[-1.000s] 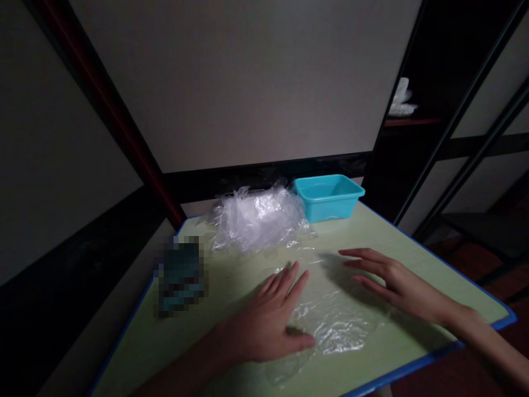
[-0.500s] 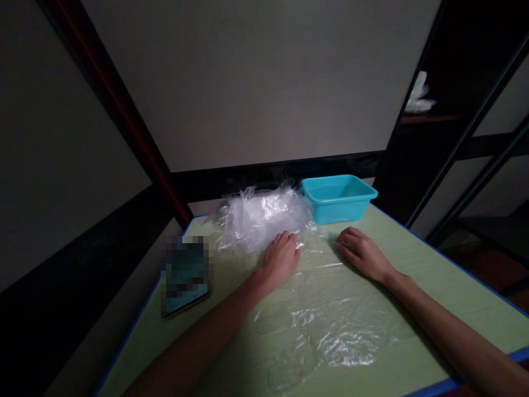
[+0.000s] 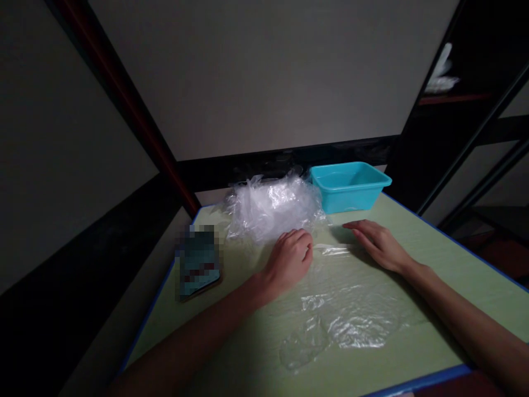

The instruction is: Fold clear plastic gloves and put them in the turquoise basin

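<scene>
Nearest, at the blue-trimmed near edge of the worktop (image 3: 446,259), the table surface shows right through the clear plastic film (image 3: 363,325). The film lies flat from just inside that edge to about mid-worktop, most creased towards its near end. Those creases look best dealt with by light, flat strokes outwards; hard rubbing would probably bunch so thin a film.

Across its far end are the hands. The left hand (image 3: 291,253) is curled into a loose fist beside a bright fold; whether the fingers pinch that fold, I cannot tell. The right hand (image 3: 380,245) is spread, fingers pointing inward and thumb apart, with nothing visible in its grasp; contact with the film is unclear. Good practice here would be to anchor one corner with one hand and draw the fold straight with the other, at even tension.

By the left edge lies a blurred-out flat object (image 3: 202,275), well apart from the film. Along the far edge, a heap of crumpled clear plastic (image 3: 275,209) sits just beyond the left hand, so loose pieces could snag. The turquoise tub (image 3: 351,198) stands upright near the far right corner, just beside the heap.
</scene>
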Demonstrator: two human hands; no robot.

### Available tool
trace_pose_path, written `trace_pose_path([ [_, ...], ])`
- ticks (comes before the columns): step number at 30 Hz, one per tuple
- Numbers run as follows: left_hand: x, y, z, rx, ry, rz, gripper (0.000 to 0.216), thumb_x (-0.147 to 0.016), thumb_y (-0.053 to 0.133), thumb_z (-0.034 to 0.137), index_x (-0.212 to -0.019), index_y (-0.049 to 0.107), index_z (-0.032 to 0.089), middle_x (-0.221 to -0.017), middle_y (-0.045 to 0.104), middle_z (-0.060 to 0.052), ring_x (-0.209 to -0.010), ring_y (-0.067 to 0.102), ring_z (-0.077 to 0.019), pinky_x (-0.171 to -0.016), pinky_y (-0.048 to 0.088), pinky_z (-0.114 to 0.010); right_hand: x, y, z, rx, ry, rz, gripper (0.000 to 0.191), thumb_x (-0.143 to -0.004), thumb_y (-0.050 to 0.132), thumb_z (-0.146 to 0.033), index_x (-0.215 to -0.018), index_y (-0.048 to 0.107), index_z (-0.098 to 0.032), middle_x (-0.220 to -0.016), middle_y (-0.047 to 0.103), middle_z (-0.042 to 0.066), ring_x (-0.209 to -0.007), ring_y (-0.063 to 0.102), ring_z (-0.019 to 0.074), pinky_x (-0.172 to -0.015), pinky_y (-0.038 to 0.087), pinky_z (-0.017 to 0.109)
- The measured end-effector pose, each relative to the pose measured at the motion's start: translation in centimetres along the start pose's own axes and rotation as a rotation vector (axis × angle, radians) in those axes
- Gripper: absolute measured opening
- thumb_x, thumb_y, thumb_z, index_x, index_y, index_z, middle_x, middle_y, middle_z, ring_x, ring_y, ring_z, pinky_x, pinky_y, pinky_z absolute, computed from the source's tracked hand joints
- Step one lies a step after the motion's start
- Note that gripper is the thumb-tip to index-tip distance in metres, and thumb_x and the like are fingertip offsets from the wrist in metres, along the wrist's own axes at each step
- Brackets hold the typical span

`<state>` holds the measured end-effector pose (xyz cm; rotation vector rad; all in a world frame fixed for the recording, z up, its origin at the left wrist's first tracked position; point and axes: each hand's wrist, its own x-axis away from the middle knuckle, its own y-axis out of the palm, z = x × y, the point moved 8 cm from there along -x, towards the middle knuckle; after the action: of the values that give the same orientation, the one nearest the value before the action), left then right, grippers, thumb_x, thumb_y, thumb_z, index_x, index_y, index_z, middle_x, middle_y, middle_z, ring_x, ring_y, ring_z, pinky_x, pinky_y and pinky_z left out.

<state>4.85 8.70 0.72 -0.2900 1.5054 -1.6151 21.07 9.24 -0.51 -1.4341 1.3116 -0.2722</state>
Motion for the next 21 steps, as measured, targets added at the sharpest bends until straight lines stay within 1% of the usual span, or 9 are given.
trace_pose_path([
  [3,1.3,0.1,0.8,0.043,0.034,0.004,0.012,-0.075,0.046,0.006,-0.075,0.050,0.018,-0.087,0.060,-0.004,-0.084,0.056,-0.0162,-0.078,0.045,-0.028,0.2,-0.1,-0.9,0.023,-0.052,-0.009,0.031,-0.092,0.030,-0.028,-0.106,0.055,-0.016,-0.098,0.064,0.011,-0.091,0.059,0.0230,-0.080,0.045,0.040],
  [7,2.2,0.6,1.3,0.134,0.085,-0.005,0.014,-0.073,0.045,0.005,-0.075,0.049,0.018,-0.091,0.061,-0.005,-0.086,0.058,-0.0175,-0.080,0.047,-0.033,0.4,0.0,-2.4,0.061,-0.162,-0.031,0.029,-0.089,0.031,-0.024,-0.094,0.059,-0.017,-0.083,0.066,0.009,-0.078,0.060,0.0219,-0.074,0.045,0.039],
  [10,2.3,1.1,1.1,0.141,0.086,-0.039,0.014,-0.073,0.045,0.005,-0.077,0.050,0.017,-0.091,0.062,-0.005,-0.085,0.058,-0.0182,-0.079,0.048,-0.035,0.6,0.0,-3.1,0.054,-0.213,-0.028,0.028,-0.088,0.032,-0.021,-0.088,0.059,-0.017,-0.076,0.065,0.008,-0.072,0.060,0.0214,-0.071,0.045,0.039],
  [16,2.3,1.3,1.3,0.142,0.104,-0.061,0.019,-0.073,0.044,0.004,-0.085,0.053,0.015,-0.093,0.062,-0.006,-0.088,0.058,-0.0187,-0.082,0.047,-0.036,0.8,0.7,-3.0,0.053,-0.178,-0.124,0.028,-0.088,0.032,-0.022,-0.086,0.059,-0.017,-0.071,0.063,0.008,-0.068,0.058,0.0216,-0.064,0.046,0.035],
  [21,2.4,1.2,1.6,0.152,0.129,-0.082,0.020,-0.072,0.043,0.004,-0.086,0.053,0.015,-0.092,0.062,-0.006,-0.086,0.058,-0.0184,-0.081,0.047,-0.036,0.8,0.7,-2.9,0.043,-0.150,-0.136,0.029,-0.087,0.032,-0.024,-0.087,0.060,-0.017,-0.070,0.063,0.009,-0.068,0.058,0.0217,-0.061,0.047,0.035],
])
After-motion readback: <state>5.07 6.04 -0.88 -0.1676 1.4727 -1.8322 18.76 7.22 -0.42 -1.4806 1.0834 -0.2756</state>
